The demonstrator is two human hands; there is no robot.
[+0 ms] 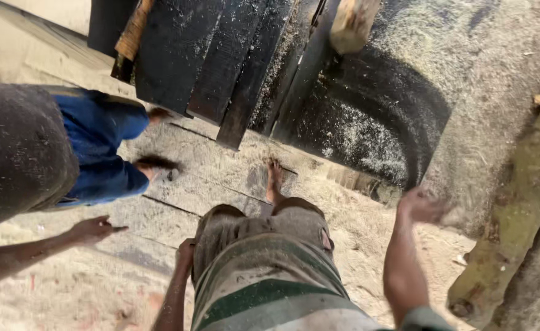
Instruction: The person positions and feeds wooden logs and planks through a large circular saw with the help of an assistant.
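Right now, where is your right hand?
In the head view, my right hand is up in the air on the right side, empty, near the log and just below the dark, sawdust-covered slab.

Rough, matt wooden planks (221, 55); powdery sawdust floor (86, 288).

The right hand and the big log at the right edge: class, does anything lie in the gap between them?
Nothing visible does. The right hand hangs open in the air, blurred, and only sawdust-covered ground separates it from the log. The left hand rests against the striped shorts, away from that gap.
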